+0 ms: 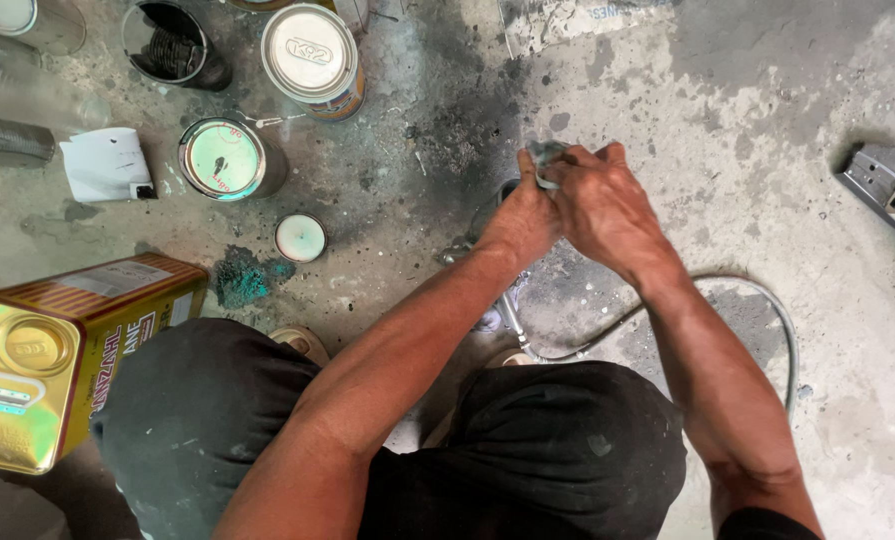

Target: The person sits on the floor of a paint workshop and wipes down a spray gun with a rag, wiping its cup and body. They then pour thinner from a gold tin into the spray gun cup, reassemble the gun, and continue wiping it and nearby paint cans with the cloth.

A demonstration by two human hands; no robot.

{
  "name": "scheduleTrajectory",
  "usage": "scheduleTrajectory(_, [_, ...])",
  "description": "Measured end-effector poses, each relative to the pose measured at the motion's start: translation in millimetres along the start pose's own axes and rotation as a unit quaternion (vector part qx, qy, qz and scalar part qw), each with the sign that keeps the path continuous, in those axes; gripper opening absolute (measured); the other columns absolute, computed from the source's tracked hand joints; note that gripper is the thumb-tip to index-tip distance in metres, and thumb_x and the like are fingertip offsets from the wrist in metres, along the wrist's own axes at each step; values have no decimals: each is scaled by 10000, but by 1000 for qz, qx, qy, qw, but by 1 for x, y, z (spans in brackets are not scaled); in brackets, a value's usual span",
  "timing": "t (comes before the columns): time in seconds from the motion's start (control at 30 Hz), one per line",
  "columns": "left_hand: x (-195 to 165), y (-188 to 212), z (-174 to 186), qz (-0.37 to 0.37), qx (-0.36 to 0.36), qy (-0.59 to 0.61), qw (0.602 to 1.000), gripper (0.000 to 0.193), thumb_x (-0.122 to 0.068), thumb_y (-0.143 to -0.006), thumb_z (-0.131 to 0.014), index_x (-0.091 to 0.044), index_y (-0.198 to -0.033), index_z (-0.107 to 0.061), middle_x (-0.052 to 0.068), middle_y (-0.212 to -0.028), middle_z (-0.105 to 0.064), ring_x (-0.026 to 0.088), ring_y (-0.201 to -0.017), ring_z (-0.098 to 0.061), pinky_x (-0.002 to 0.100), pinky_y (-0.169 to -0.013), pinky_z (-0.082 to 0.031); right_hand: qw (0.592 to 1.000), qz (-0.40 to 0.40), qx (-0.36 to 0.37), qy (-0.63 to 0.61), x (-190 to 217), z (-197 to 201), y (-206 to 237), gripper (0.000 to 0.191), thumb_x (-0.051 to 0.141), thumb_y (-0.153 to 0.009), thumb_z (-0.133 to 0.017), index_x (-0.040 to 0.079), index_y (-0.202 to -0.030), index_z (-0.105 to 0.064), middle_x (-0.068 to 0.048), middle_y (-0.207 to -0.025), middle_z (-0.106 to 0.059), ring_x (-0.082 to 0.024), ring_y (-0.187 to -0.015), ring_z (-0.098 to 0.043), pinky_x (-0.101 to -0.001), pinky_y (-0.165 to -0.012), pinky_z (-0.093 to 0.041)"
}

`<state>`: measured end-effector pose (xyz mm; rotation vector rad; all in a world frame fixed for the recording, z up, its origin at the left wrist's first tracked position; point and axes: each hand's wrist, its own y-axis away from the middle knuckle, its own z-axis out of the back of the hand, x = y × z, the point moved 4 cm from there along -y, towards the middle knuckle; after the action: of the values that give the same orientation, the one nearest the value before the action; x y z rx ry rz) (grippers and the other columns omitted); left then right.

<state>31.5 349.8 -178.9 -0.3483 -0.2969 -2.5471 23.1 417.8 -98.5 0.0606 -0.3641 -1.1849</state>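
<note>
Two hands: left hand (522,215) and right hand (597,205) pinch soft rag (545,155); light, limp, bunch to grasp.

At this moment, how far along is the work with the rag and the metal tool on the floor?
Done: nothing clearly finished. In hand: both hands, left hand and right hand, press a grey rag onto a metal tool with a hose. Left: green spill and an open paint can remain.

both arms reach forward, left hand (523,215) pressed against right hand (597,205).
</note>
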Motion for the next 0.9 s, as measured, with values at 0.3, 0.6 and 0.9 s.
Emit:
scheduleTrajectory(0.3, [-4, 0, 8, -21, -12, 117, 993, 249, -256, -912, -672, -173, -1121, -779, 0, -1527, -493, 186, -1450, -417, 725, -1086, -360, 994, -5, -102, -32, -28, 30, 7, 268, -31, -901, -671, 16, -1142, -778, -192, -1138, -731, -294, -907, -661, -467, -882, -475])
scheduleTrajectory(0.6, [8, 6, 5, -2, -16, 173, 985, 285, -232, -983, -631, -109, -1198, -773, 54, -1505, -526, 229, -1444, -374, 742, -1189, -313, 997, -2, -81, 8, -21, 16, 2, 218, -38, -958, -618, -22, -1116, -767, -204, -1088, -736, -277, -828, -689, -467, -933, -491])
scheduleTrajectory(0.9, [46, 8, 23, 30, -46, 168, 984, 207, -228, -933, -631, -153, -1024, -801, 35, -1497, -515, 298, -1596, -134, 663, -1200, -300, 945, -45, -196, -257, -40, 19, 24, 293, 41, -964, -639, -40, -1242, -686, -260, -1278, -630, -376, -998, -688, -378, -789, -637])
